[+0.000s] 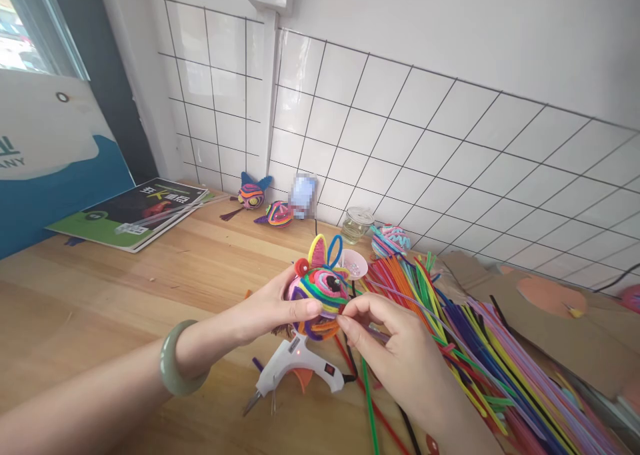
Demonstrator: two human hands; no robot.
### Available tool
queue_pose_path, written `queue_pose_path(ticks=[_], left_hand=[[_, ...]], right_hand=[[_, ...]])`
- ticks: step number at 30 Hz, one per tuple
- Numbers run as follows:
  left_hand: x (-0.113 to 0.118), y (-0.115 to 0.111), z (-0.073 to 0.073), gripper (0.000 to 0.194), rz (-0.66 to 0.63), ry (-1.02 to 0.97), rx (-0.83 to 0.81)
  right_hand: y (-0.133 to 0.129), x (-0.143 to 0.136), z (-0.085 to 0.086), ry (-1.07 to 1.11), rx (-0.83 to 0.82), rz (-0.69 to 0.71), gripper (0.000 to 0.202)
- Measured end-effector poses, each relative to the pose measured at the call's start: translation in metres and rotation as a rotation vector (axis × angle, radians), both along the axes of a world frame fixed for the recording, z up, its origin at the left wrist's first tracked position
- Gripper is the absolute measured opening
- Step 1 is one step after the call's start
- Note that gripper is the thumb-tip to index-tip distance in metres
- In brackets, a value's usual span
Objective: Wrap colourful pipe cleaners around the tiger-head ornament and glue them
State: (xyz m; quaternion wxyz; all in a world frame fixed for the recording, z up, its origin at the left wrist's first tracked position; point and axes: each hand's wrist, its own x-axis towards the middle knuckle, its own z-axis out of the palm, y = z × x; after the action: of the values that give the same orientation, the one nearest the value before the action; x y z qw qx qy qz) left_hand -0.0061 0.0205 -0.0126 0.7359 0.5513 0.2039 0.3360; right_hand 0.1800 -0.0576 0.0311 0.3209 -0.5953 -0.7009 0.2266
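The multicoloured figure [320, 298] of coiled fuzzy strips sits between the two hands, above the table. The left hand [265, 308] clasps it from the left, its thumb pressed across the front; a green bangle [170, 361] circles that wrist. The right hand [393, 335] meets the figure's right edge, thumb and forefinger drawn close together; whether they pinch a strand there I cannot tell. Yellow and blue loops rise from the figure's top, and a round black-and-pink eye faces out above the left thumb.

Just below the figure, a white glue gun [283, 365] lies on the table [125, 308], nozzle toward the near left, its small light lit. Beyond the right hand spreads a large heap of coloured fuzzy sticks [480, 351], with cardboard [575, 351] beside it. Behind the figure are a pink bowl [364, 266], a lidded glass jar [357, 228] and a blue-and-pink ball [390, 241]. Farther left, two striped figures [251, 196] rest near the tiled wall [375, 155], and a booklet [130, 215] lies well apart from the hands.
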Motion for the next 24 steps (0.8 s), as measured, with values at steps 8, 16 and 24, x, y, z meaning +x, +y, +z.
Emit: queue_pose_path(ticks=[8,16,24], left_hand=[[0.003,-0.002,0.004,0.051,0.058,0.026,-0.013],[-0.001,0.006,0.006,0.052,0.155,-0.1,-0.033],[-0.01,0.021,0.008,0.04,0.326,-0.219,-0.218]], right_hand=[[0.003,-0.002,0.0,-0.035,0.037,0.029,0.016],[-0.014,-0.003,0.0,-0.043,0.729,0.004,0.018],[-0.015,-0.015,-0.001,-0.324,-0.002,0.316,0.015]])
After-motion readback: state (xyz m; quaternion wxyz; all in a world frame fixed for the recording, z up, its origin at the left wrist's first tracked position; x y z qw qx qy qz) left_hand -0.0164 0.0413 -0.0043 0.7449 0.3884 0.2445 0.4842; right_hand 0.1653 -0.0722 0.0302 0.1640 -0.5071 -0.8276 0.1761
